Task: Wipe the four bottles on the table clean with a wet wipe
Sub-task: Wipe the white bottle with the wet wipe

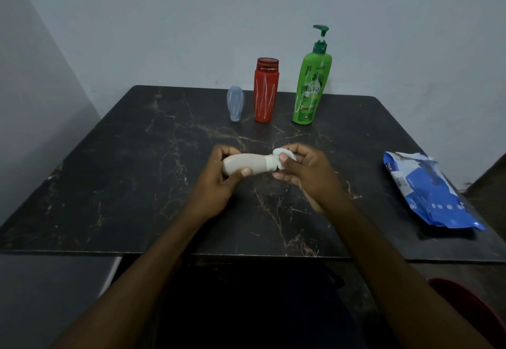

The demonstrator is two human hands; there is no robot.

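My left hand [219, 184] grips a small beige bottle [243, 163] lying sideways above the middle of the dark table, its white cap pointing right. My right hand [304, 173] pinches a white wet wipe [284, 154] pressed against that cap end. At the back of the table stand three more bottles in a row: a small pale blue bottle [235, 103] upside down on its cap, a red bottle [266, 91] with a red lid, and a tall green pump bottle [310, 83].
A blue and white wet wipe pack [430, 192] lies near the right edge of the dark marbled table [137, 184]. A pale wall stands close behind and to the left. Something red shows at the bottom right corner.
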